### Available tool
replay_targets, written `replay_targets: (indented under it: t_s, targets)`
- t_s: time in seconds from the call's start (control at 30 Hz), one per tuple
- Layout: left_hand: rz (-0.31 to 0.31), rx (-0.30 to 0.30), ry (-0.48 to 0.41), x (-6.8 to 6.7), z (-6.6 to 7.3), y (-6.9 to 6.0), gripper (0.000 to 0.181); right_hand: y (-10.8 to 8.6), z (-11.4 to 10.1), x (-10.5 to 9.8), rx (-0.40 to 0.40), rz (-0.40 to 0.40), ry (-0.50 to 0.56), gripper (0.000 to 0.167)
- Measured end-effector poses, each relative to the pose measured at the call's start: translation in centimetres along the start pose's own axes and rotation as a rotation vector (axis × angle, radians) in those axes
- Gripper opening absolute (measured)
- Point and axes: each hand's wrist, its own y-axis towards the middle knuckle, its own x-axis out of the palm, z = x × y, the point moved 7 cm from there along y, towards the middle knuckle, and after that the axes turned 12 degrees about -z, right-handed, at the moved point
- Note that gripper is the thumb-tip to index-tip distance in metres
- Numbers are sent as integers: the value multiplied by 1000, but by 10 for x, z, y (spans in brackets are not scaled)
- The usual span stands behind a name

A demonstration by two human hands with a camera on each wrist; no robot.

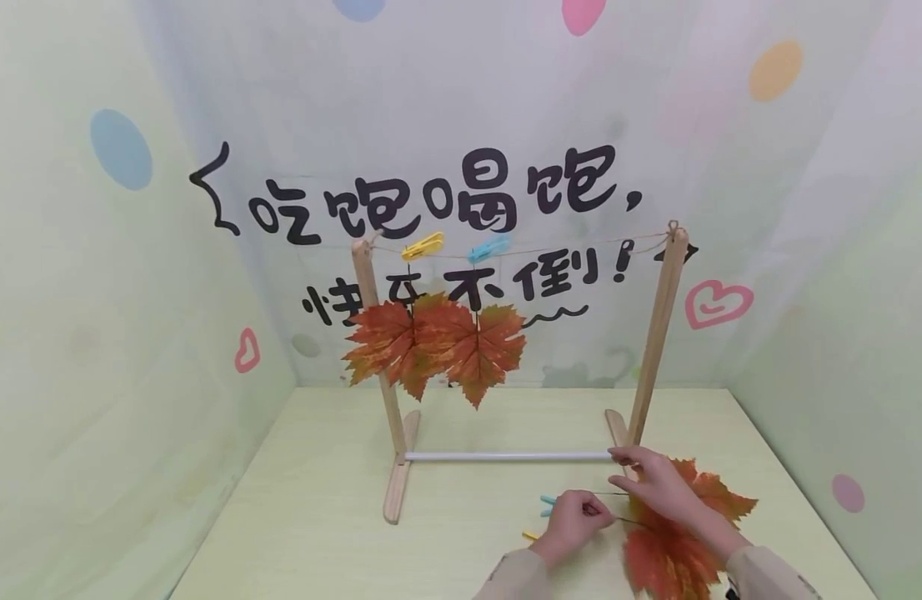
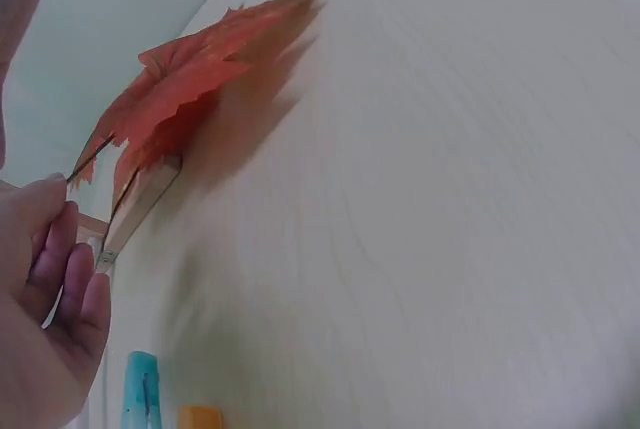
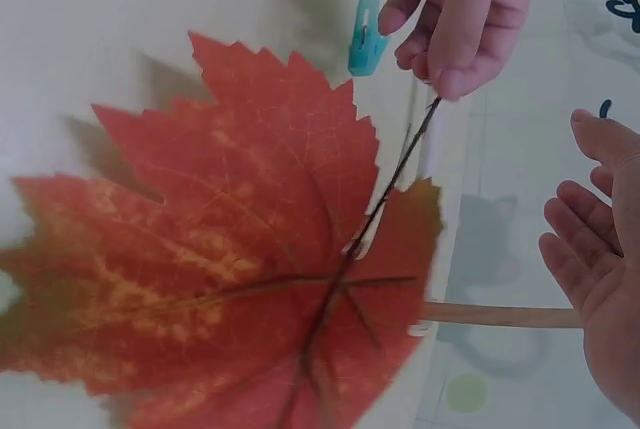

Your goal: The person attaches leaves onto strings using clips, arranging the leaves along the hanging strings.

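My left hand [image 1: 577,527] pinches the thin dark stem of an orange-red maple-like leaf [image 1: 667,562] between thumb and fingers. In the right wrist view this leaf [image 3: 230,239] spreads broadly with its veins showing. My right hand [image 1: 662,485] is just above, by the foot of the right post, its fingers loose and holding nothing in the right wrist view [image 3: 600,259]. Partly beneath that arm lies another leaf [image 1: 724,497], its stem pointing left. Close to my left hand are a blue clothespin [image 2: 142,389] and a yellow clothespin [image 2: 200,417] on the table.
A wooden stand with a left post [image 1: 389,408], a right post [image 1: 659,333] and a white crossbar [image 1: 506,457] carries a string [image 1: 566,248]. A yellow clothespin [image 1: 423,246] and a blue clothespin [image 1: 489,248] hang two leaves [image 1: 476,350] on it. Printed cloth walls surround the table [image 1: 318,500].
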Motion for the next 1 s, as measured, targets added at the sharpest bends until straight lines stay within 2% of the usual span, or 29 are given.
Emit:
replay_targets:
  t_s: [0.1,0.2,0.4,0.57,0.67,0.83,1.0]
  targets:
    - [-5,-2,-72,-6,3,-1,9,3,-1,-4,12,-2,-2,35]
    - [-17,-4,-129,-11,7,-2,9,5,-4,-9,-12,10,-4,36]
    - [-22,52,-215,-23,20,-4,10,9,-15,-19,-59,36,-47,34]
    - [-23,68,-238,-34,30,-6,12,16,-24,-28,-69,24,-79,31]
    - [-34,68,-227,-44,36,-8,11,22,-31,-34,-94,1,-88,34]
    - [-64,121,-164,-66,60,-16,10,30,-39,-40,-162,-16,-122,37]
    - [-117,163,-131,-92,96,-34,9,36,-39,-33,-194,-24,-132,34]
